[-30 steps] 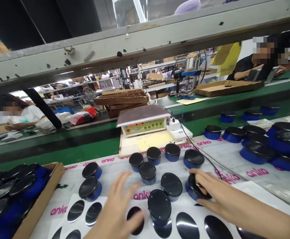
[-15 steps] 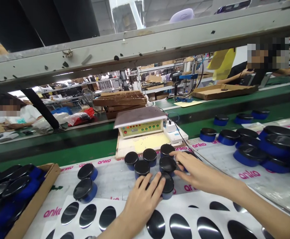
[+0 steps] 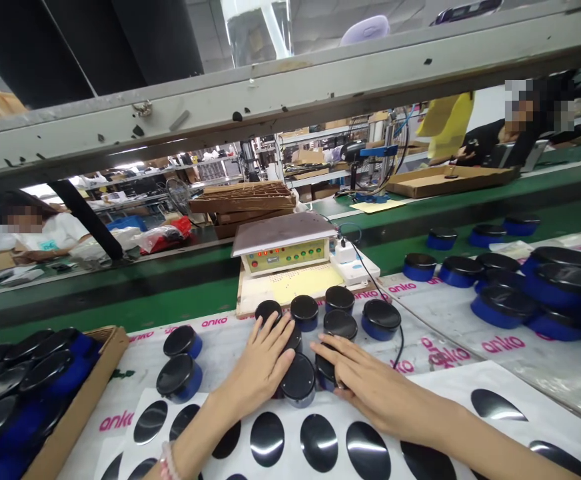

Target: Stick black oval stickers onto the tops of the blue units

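Note:
Round black-topped blue discs stand in a cluster at mid-table. My left hand (image 3: 265,357) lies over the cluster's left side, fingers spread across the tops, beside a front disc (image 3: 298,377). On the right, my right hand (image 3: 365,380) rests on another disc, its thumb and fingers around the disc's edge. A disc (image 3: 381,319) stands apart to the right, and one (image 3: 304,312) sits at the back. White sheets with black ovals (image 3: 319,442) lie beneath my wrists.
A cardboard box (image 3: 78,407) of discs is at left, with two loose discs (image 3: 179,377) beside it. A control box (image 3: 285,250) stands behind. More discs (image 3: 503,305) crowd the right. Two people sit across the green belt (image 3: 195,283). A metal beam (image 3: 320,87) crosses above.
My left hand has moved up and left onto the cluster's left side. My right hand has come down and left onto a front disc. The right-hand disc is now uncovered.

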Tool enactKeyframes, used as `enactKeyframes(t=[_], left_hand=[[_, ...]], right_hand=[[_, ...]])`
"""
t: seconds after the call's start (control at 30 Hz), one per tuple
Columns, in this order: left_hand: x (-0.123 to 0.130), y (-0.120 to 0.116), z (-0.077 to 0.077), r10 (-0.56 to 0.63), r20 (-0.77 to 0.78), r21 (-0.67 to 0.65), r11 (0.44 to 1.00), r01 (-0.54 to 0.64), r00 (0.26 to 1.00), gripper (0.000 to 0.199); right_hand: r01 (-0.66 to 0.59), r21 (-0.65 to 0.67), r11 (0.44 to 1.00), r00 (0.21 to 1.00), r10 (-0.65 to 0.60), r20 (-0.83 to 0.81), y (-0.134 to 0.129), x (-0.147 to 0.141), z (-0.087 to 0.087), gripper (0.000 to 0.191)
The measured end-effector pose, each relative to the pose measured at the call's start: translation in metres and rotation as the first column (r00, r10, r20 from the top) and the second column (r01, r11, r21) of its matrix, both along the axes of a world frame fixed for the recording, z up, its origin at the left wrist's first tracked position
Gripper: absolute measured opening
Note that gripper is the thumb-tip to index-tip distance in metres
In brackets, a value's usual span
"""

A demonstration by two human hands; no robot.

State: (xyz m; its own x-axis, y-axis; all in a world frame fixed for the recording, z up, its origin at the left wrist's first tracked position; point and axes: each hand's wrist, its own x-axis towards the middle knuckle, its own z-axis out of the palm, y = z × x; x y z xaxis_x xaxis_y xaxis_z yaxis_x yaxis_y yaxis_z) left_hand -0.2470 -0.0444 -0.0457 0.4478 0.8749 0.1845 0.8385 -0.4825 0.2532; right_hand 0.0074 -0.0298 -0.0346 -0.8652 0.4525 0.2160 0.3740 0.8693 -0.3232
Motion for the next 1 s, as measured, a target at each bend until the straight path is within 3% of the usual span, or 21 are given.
enactKeyframes(t=[0.2,0.3,0.37,0.43,0.57,0.67,0.77,0.87,1.0], left_hand=[[-0.009,0.004,0.001,0.042,0.231,-0.019,0.999,-0.039,0.972,0.041],[-0.023,0.02,-0.005,0.133,0.334,0.013,0.989,-0.146,0.933,0.047],[-0.03,0.031,-0.011,0.149,0.375,0.008,0.986,-0.164,0.915,0.058],[-0.032,0.038,-0.018,0.152,0.408,0.008,0.985,-0.17,0.9,0.056],[-0.035,0.037,-0.023,0.224,0.494,0.034,0.96,-0.276,0.84,0.045],[-0.038,0.033,-0.022,0.233,0.53,0.029,0.956,-0.292,0.815,0.043],[-0.04,0.033,-0.021,0.188,0.543,0.016,0.972,-0.234,0.818,0.043],[-0.041,0.032,-0.02,0.144,0.559,0.006,0.984,-0.177,0.816,0.047],[-0.042,0.031,-0.02,0.11,0.567,-0.003,0.991,-0.131,0.816,0.052]], right_hand=[[0.054,0.139,0.989,0.997,-0.062,0.052,-0.008,0.002,0.005,0.022],[0.129,0.217,0.968,0.992,-0.125,-0.03,-0.017,-0.02,0.006,0.02],[0.194,0.26,0.946,0.981,-0.18,-0.075,-0.02,-0.042,0.002,0.033],[0.244,0.292,0.925,0.97,-0.229,-0.084,-0.021,-0.061,-0.004,0.044],[0.243,0.269,0.932,0.97,-0.235,-0.06,-0.023,-0.074,-0.009,0.031],[0.226,0.194,0.955,0.974,-0.227,-0.019,-0.023,-0.066,0.003,0.027],[0.234,0.087,0.968,0.971,-0.238,0.038,-0.006,-0.058,0.028,0.024],[0.3,0.052,0.952,0.95,-0.303,0.071,0.031,-0.059,0.046,0.009],[0.28,-0.028,0.96,0.949,-0.272,0.157,0.081,-0.069,0.044,0.022]])
